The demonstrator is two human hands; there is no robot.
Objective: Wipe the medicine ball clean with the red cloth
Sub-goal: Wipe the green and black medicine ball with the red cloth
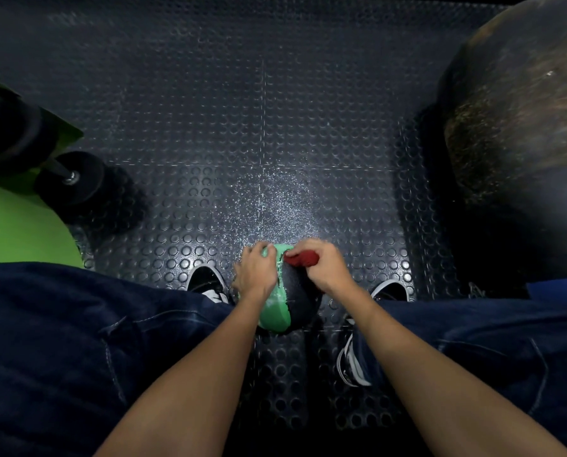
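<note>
A green and black medicine ball point(280, 308) rests on the studded rubber floor between my feet. My left hand point(255, 273) grips its green left side, fingers curled over the top. My right hand point(321, 265) is closed on a bunched red cloth point(303, 258) and presses it against the ball's black upper right part. White smears show along the seam between the green and black panels. Both hands hide most of the ball's top.
My knees in dark jeans and two black-and-white shoes point(209, 285) flank the ball. A black dumbbell point(74, 179) lies on green equipment at the left. A large dark ball point(519, 127) fills the upper right. Dark studded floor point(262, 127) stretches ahead.
</note>
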